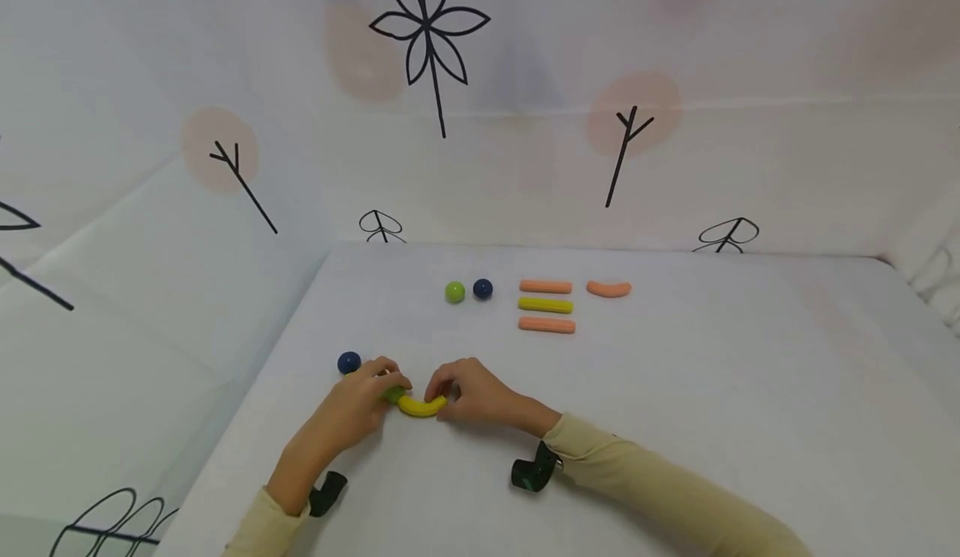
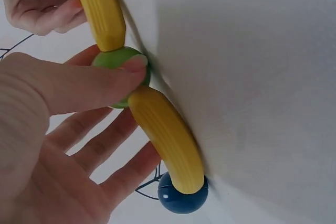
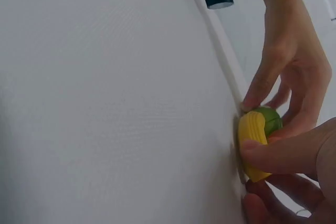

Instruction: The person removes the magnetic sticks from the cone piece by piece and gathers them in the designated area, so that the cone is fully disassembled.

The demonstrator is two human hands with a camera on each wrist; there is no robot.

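My left hand (image 1: 360,403) pinches a green ball (image 2: 111,59) between thumb and fingers. One end of a curved yellow stick (image 1: 422,408) meets this ball, and my right hand (image 1: 476,394) pinches the stick's other end. From the ball's opposite side runs a second curved yellow stick (image 2: 168,140), seen best in the left wrist view and mostly hidden by my left hand in the head view. At its far end sits a dark blue ball (image 1: 348,363). The right wrist view shows my thumb on the first yellow stick (image 3: 253,125), beside the green ball.
Farther back on the white table lie a loose green ball (image 1: 454,292), a dark blue ball (image 1: 483,289), two straight orange sticks (image 1: 546,287), a straight yellow stick (image 1: 545,305) between them, and a curved orange stick (image 1: 608,289). A patterned white sheet (image 1: 525,165) stands behind.
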